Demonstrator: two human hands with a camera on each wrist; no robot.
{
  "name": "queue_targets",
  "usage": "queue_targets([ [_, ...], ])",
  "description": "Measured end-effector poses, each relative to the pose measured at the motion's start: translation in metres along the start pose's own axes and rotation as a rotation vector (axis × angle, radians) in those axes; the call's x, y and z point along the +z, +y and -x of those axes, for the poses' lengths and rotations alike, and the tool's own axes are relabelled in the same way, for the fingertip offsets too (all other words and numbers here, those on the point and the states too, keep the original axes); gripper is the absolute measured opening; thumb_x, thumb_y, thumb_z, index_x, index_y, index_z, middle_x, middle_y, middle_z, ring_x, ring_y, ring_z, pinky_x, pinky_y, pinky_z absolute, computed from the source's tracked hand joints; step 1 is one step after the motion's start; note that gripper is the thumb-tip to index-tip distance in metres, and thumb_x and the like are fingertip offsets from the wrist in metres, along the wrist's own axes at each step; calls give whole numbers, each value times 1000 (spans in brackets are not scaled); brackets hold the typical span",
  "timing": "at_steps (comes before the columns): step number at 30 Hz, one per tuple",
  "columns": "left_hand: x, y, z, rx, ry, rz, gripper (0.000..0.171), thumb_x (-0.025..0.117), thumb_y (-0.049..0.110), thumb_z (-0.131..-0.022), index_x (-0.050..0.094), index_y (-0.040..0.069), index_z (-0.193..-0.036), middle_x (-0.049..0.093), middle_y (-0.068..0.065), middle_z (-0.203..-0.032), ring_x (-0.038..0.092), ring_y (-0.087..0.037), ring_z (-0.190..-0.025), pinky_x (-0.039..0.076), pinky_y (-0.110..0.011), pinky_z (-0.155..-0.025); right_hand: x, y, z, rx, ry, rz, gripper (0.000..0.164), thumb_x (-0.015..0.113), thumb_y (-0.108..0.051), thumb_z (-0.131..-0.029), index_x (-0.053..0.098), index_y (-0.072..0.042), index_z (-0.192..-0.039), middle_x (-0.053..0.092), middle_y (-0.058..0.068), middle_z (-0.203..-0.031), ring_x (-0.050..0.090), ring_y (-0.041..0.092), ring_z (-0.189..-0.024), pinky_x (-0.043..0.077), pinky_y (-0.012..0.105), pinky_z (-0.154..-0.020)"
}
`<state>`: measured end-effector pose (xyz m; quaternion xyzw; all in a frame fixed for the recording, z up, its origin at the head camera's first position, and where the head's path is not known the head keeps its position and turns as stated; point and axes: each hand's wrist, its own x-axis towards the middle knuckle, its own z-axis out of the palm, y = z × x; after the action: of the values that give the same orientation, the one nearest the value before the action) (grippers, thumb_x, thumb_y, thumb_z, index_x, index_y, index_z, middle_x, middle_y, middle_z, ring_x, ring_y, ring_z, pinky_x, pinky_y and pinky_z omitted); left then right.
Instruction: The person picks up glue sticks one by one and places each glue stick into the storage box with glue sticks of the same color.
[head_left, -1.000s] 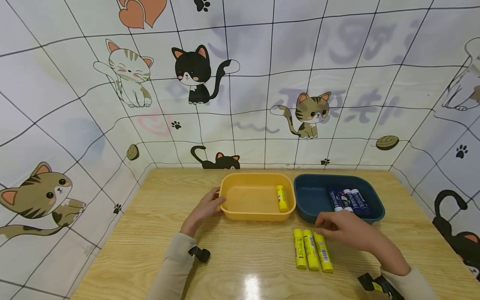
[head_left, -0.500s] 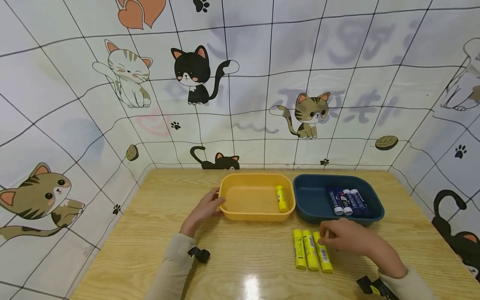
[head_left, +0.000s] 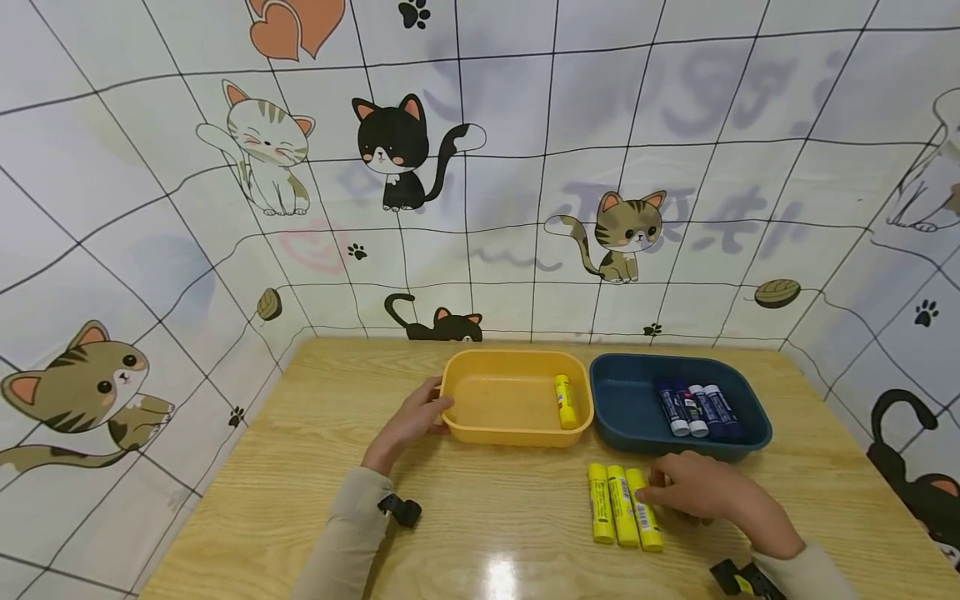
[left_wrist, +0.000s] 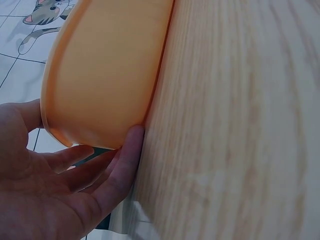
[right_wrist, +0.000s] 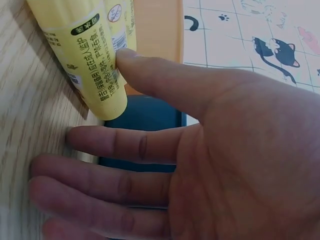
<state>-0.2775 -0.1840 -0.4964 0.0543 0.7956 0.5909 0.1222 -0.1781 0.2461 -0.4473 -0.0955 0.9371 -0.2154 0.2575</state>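
My left hand [head_left: 408, 418] holds the left end of a yellow plastic bin [head_left: 510, 437], thumb at the rim and fingers against the outer wall in the left wrist view. One yellow glue stick [head_left: 565, 402] lies inside the bin on its right. Three more yellow glue sticks [head_left: 621, 506] lie side by side on the table in front. Over the rightmost glue stick [right_wrist: 92, 65], my right hand [head_left: 708, 493] has its thumb close to the barrel, while the other fingers extend loosely beside it without gripping.
Right of the yellow bin, close against it, stands a dark blue bin [head_left: 626, 432]. Several dark blue glue sticks with white caps [head_left: 693, 408] lie in it. A cat-patterned wall covering [head_left: 517, 250] rises behind the wooden table [head_left: 480, 500].
My right hand has moved a little toward me, down along the rightmost yellow glue stick and away from the blue bin. My left hand stays at the yellow bin.
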Motion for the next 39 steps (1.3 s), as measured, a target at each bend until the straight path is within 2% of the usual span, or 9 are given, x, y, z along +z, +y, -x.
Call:
queue_targets([
  [6,1,1,0,-8,-5,-4,55,53,21,-107,38,10,-159,54,-26,-142,66,-35,-115,65,-43,-83,0,4,-2,-46,-20,-49,30,72,-43,-95,63,-15,-86,52,-1,-61,49,16,-50,41,30,-46],
  [9,2,3,0,-10,4,0,55,54,20,-107,39,10,-158,54,-26,-141,66,-36,-115,65,-45,-83,1,6,-3,-41,-27,-71,27,72,-40,-96,63,-15,-89,56,1,-64,51,17,-50,44,31,-46],
  [14,3,2,-1,-5,9,-4,55,54,20,-106,40,8,-158,54,-27,-140,65,-37,-114,65,-47,-83,2,2,-3,30,-16,-78,29,74,-41,-94,62,-14,-92,61,4,-70,56,18,-54,49,31,-47],
  [20,3,0,-1,-7,11,1,55,53,19,-107,38,7,-158,54,-28,-140,65,-38,-115,65,-49,-84,3,-6,-6,117,5,-35,31,71,-40,-94,61,-11,-95,61,5,-74,59,19,-58,52,31,-50],
  [28,3,0,0,-18,10,-4,54,53,18,-107,39,8,-158,56,-25,-136,66,-32,-111,66,-43,-81,3,-7,-4,107,61,4,27,70,-34,-92,58,-11,-95,56,6,-74,52,17,-51,43,27,-46],
  [39,2,3,1,-27,8,11,54,53,20,-107,38,10,-158,57,-22,-141,68,-30,-110,65,-40,-82,6,-7,-6,104,89,27,27,72,-33,-91,57,-12,-95,55,5,-76,55,19,-57,45,30,-49],
])
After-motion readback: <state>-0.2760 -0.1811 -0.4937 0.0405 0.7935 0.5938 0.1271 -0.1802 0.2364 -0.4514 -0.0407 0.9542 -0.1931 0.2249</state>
